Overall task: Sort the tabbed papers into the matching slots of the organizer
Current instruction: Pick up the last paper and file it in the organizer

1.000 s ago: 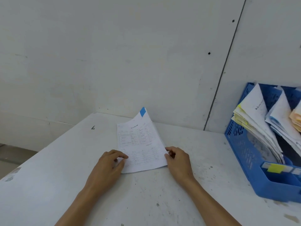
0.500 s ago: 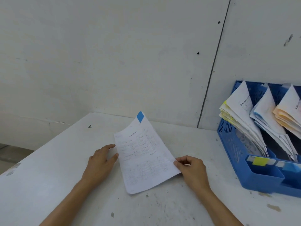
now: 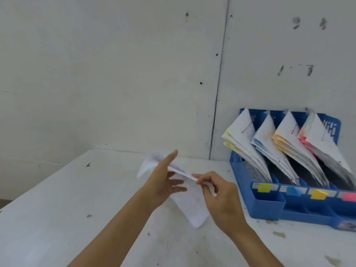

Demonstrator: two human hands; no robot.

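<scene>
Paper point(image 3: 194, 209) sheet is off the table point(image 3: 77, 218), held in the air between both hands, over the middle of the table and nearer its far edge. It's tilted and folded over itself: upper part point(image 3: 152, 160) behind the left hand, lower corner hanging toward the near edge. Motion-blurred, so tab colour can't be read. Left hand point(image 3: 163, 185): fingers point(image 3: 171, 157) straight and spread, index pointing up along the sheet, the others laid against it; thumb hidden, so can't tell whether it clamps. Right hand point(image 3: 221, 199): thumb and fingers point(image 3: 202, 177) curled, pinching the sheet's right edge at the fold. Hands are close together, not touching. Organizer point(image 3: 269, 207), blue plastic, sits at the table's far right corner, back against the wall point(image 3: 115, 74), well apart from the paper. It has four slots, all holding papers that lean back toward the wall. From the left: yellow-tabbed stack point(image 3: 244, 143), blue-tabbed stack point(image 3: 267, 143), orange-tabbed stack point(image 3: 289, 143), pink-tabbed stack point(image 3: 319, 147). Matching markers on the front rail: yellow-green label point(image 3: 264, 187), blue label point(image 3: 292, 190), yellow label point(image 3: 317, 194), pink label point(image 3: 349, 196). The right end of the organizer is cut off by the frame edge. Table is white with scuffs and dark specks.
</scene>
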